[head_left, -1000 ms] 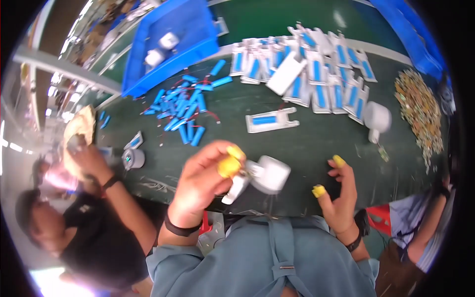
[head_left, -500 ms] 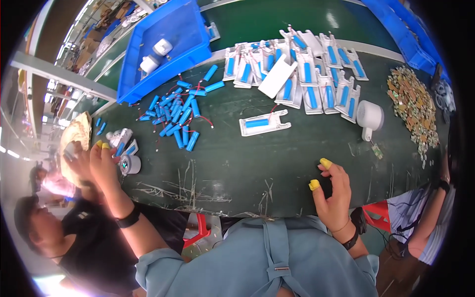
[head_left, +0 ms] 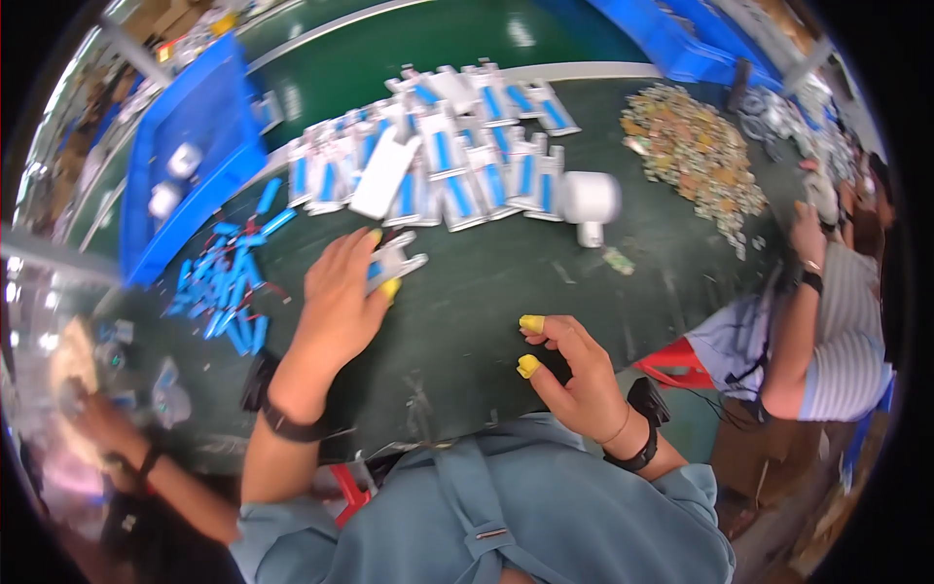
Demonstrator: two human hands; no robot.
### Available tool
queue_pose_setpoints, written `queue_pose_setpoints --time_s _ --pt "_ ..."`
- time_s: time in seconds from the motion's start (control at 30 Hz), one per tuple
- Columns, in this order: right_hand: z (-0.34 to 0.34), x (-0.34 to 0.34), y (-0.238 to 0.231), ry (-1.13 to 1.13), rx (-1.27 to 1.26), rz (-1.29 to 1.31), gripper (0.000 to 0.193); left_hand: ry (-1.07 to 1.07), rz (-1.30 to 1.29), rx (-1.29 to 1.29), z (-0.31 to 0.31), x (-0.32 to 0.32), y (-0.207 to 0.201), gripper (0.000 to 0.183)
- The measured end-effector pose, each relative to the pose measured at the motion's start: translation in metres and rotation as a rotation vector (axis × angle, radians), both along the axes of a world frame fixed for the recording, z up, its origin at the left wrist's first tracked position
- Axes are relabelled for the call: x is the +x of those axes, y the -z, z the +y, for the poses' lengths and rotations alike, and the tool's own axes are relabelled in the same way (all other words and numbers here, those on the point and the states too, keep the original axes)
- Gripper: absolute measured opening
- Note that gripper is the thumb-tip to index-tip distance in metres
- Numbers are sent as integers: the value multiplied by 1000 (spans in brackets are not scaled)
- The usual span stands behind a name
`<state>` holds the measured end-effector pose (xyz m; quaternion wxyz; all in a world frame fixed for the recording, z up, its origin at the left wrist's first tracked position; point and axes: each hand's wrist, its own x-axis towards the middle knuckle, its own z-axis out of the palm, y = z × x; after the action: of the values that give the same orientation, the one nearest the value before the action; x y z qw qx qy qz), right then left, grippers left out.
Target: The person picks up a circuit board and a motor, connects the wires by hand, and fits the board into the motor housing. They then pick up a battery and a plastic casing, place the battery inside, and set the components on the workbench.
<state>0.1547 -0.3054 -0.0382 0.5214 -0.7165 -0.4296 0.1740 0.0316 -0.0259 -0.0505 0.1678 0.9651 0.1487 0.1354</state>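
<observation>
My left hand [head_left: 341,302] reaches over a white plastic casing half [head_left: 397,261] with a blue battery in it, which lies on the green table. Its thumb and a finger, both in yellow finger cots, sit at opposite sides of the casing; the palm hides part of it. My right hand [head_left: 576,378] hovers over the table near my body, thumb and forefinger apart, holding nothing. Yellow cots cover those two fingertips as well. Beyond my left hand, several similar casings with blue batteries [head_left: 457,195] lie heaped, a plain white cover [head_left: 386,175] on top.
Loose blue batteries with wires [head_left: 226,282] lie to the left, beside a blue bin [head_left: 146,234]. On the right are a white round-headed device [head_left: 591,198], a small circuit board [head_left: 618,260] and a heap of boards [head_left: 691,146]. Co-workers' arms show on both sides.
My left hand has come from the far left to the single casing and closed about its sides. The view has swung right. My right hand keeps its pose.
</observation>
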Motion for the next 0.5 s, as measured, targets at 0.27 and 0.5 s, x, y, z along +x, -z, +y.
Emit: queue_pose_setpoints --time_s 0.27,0.5 --pt "-32 66 -18 477 -125 -269 46 24 94 -113 -43 -63 -26 57" --pt "-20 87 -14 314 -364 -272 20 -24 38 -330 -51 -80 -34 49"
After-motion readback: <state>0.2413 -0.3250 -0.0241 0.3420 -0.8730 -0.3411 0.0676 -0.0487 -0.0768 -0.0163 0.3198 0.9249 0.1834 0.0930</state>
